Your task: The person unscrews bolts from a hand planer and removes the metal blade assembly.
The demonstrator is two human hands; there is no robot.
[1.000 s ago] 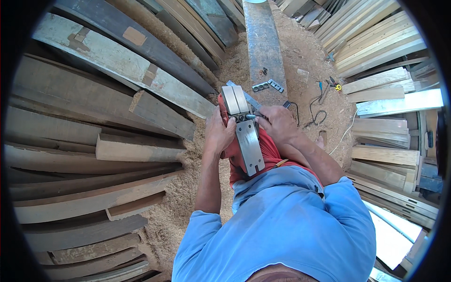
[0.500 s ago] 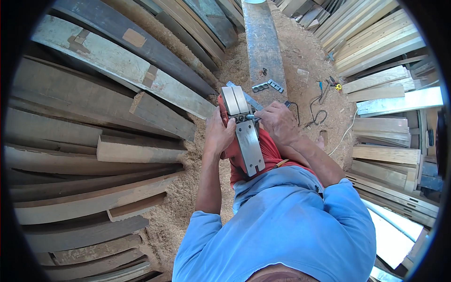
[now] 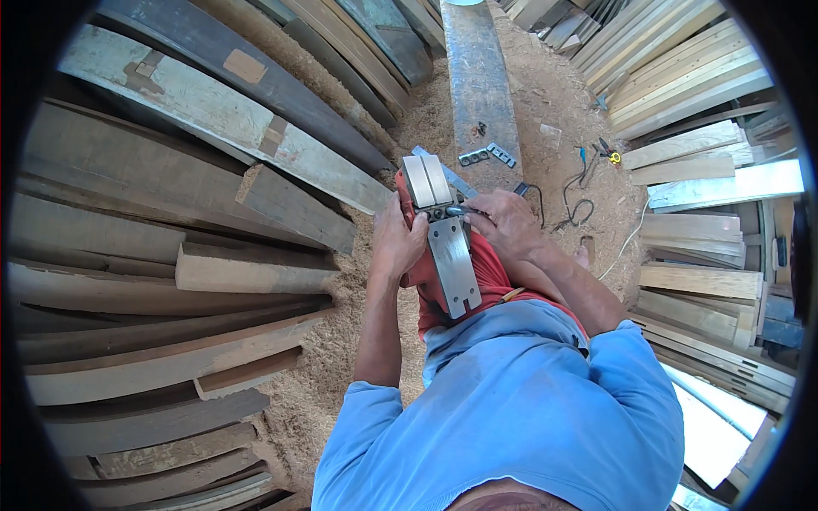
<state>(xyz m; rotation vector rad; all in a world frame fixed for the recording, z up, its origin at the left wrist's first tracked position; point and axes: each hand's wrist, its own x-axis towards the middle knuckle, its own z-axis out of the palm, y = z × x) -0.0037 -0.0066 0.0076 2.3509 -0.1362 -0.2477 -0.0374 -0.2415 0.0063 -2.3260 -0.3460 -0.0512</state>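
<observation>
A red electric hand planer (image 3: 454,264) rests upside down on my lap, its two metal sole plates facing up. My left hand (image 3: 398,239) is wrapped round its left side, the thumb near the cutter drum (image 3: 437,212) between the plates. In my right hand (image 3: 509,225) is a slim metal tool (image 3: 460,210), pinched in the fingers, its tip at the right end of the drum. The fingers hide most of the tool, so its exact kind cannot be told. Beyond the planer, metal pieces with holes (image 3: 487,156) lie on a long worn board (image 3: 481,85).
A flat bluish strip (image 3: 454,177) lies just behind the planer. Yellow-and-black pliers (image 3: 610,154) and a dark cable (image 3: 569,204) are on the sawdust-covered floor to the right. Stacked timber (image 3: 102,217) lines the left; more planks (image 3: 699,278) line the right.
My right hand has shifted very slightly, and the tool in it has turned a little at the drum. The planer and my left hand hold nearly still.
</observation>
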